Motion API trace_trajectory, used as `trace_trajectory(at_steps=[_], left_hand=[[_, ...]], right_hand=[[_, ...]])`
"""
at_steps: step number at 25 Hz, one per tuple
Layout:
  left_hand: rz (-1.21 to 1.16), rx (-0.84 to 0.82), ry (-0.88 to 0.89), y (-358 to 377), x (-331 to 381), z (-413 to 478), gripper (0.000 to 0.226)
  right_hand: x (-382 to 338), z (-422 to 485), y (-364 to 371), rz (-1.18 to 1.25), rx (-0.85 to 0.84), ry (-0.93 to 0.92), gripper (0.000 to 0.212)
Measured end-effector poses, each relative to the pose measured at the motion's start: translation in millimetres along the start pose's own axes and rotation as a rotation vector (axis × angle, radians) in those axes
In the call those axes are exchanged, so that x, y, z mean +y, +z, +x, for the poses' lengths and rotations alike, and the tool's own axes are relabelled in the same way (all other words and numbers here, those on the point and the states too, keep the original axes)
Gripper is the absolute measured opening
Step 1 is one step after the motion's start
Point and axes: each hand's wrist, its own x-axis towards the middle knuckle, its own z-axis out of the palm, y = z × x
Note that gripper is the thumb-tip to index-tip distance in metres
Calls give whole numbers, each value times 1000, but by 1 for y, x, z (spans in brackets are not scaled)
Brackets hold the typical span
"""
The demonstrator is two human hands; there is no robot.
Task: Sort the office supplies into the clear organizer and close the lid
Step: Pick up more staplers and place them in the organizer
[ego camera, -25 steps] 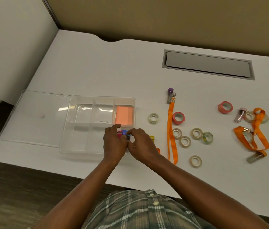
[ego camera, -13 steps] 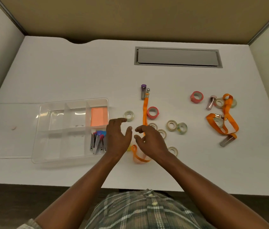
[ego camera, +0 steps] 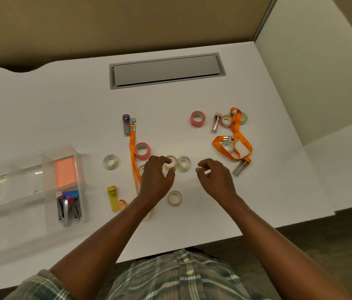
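Observation:
The clear organizer (ego camera: 73,149) lies at the left edge, holding orange sticky notes (ego camera: 65,173) and several small staplers (ego camera: 69,207). My left hand (ego camera: 156,178) pinches a clear tape roll (ego camera: 171,161) that rests on the desk, beside another clear roll (ego camera: 184,163). My right hand (ego camera: 216,178) hovers just to their right, fingers curled and holding nothing. More clear rolls (ego camera: 110,162) (ego camera: 174,198), two pink tape rolls (ego camera: 142,150) (ego camera: 197,119) and a yellow stapler (ego camera: 112,197) lie around. No lid is in view.
An orange lanyard (ego camera: 132,156) with a purple-capped stapler (ego camera: 126,124) beside its clip runs under my left wrist. A second orange lanyard (ego camera: 235,144) is tangled with tape rolls and small staplers at the right. A grey cable hatch (ego camera: 166,70) sits at the back.
Both hands left the organizer, where the small staplers now lie, and moved right to the tape rolls. My view swung right, so the organizer now sits at the left edge.

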Motion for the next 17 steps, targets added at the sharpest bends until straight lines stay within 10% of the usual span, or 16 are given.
trace_trajectory(at_steps=[5, 9, 17], left_hand=[[27, -60, 12, 41, 23, 7, 22], [31, -111, 12, 61, 37, 6, 21], [-28, -177, -36, 77, 59, 0, 21]], right_hand=[[59, 17, -35, -91, 295, 190, 44], [95, 32, -46, -128, 202, 358, 70], [114, 42, -43, 46, 151, 354, 52]])
